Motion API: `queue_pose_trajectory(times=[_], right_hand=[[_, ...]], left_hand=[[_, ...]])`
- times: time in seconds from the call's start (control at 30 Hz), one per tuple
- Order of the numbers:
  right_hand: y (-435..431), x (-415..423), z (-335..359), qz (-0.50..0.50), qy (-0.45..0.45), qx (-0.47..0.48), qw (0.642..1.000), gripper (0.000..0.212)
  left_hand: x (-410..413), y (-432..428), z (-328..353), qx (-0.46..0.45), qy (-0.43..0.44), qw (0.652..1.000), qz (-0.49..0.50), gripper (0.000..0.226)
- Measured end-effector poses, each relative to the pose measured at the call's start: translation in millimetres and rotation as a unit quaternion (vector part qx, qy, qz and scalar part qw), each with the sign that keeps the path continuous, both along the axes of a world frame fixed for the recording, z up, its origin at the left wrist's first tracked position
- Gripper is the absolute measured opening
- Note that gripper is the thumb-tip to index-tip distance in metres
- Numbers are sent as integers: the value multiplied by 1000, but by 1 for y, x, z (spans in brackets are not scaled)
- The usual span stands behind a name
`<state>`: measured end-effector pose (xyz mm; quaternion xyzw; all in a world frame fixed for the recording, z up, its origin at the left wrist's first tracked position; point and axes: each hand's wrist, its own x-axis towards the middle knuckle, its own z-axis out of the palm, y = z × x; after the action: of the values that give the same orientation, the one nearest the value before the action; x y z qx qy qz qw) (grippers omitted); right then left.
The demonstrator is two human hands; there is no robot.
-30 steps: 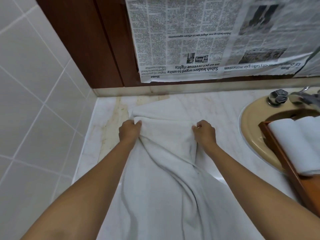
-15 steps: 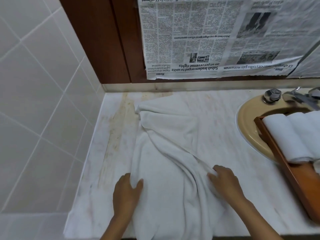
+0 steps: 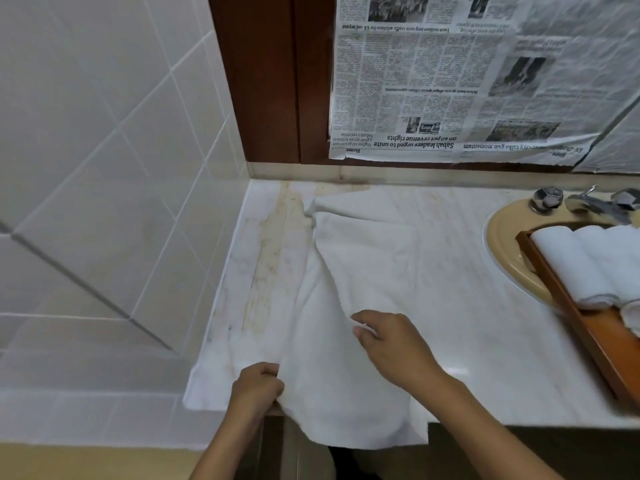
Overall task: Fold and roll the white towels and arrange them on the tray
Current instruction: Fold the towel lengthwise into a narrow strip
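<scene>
Matt cloth towel [image 3: 349, 306] on glossy, seemingly marble counter [image 3: 467, 306]; varnished wooden tray [image 3: 588, 341]; chrome taps [image 3: 547, 199].

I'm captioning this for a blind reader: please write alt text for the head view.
Two bare hands, left hand and right hand, grip a white towel spread on a marble counter. At right, rolled towels lie in a wooden tray over the sink.

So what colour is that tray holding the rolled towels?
Reddish-brown wood, seen in the head view: the tray at the right.
</scene>
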<state>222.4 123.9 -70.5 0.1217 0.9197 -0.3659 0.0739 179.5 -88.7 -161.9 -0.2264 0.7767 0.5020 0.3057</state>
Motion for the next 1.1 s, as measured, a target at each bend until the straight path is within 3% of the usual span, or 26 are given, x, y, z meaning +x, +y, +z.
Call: queue_pose_trajectory(times=[0.1, 0.23, 0.37, 0.5, 0.63, 0.77, 0.9, 1.1], right_hand=[[-46, -1, -22, 123, -76, 54, 988, 26], [-78, -1, -49, 199, -136, 109, 964, 35], [-77, 1, -54, 220, -178, 26, 959, 37], [-55, 5, -58, 129, -174, -73, 974, 34], [-7, 9, -76, -39, -54, -69, 995, 16], [44, 0, -84, -226, 54, -39, 972, 13], [87, -27, -97, -358, 5, -84, 930, 10], [115, -72, -104, -368, -30, -92, 925, 27]], left_hand=[[10, -11, 3, -66, 35, 995, -66, 36], [20, -18, 6, -64, 52, 993, -80, 42], [22, -22, -3, -82, 79, 986, -121, 25], [20, -16, -7, -92, 112, 981, -126, 16], [13, 2, -3, -115, 145, 976, -120, 32], [-11, 26, -5, -72, 154, 983, -75, 56], [-53, 58, -3, -90, 149, 983, -52, 63], [-124, 104, 3, -167, 143, 971, -95, 47]])
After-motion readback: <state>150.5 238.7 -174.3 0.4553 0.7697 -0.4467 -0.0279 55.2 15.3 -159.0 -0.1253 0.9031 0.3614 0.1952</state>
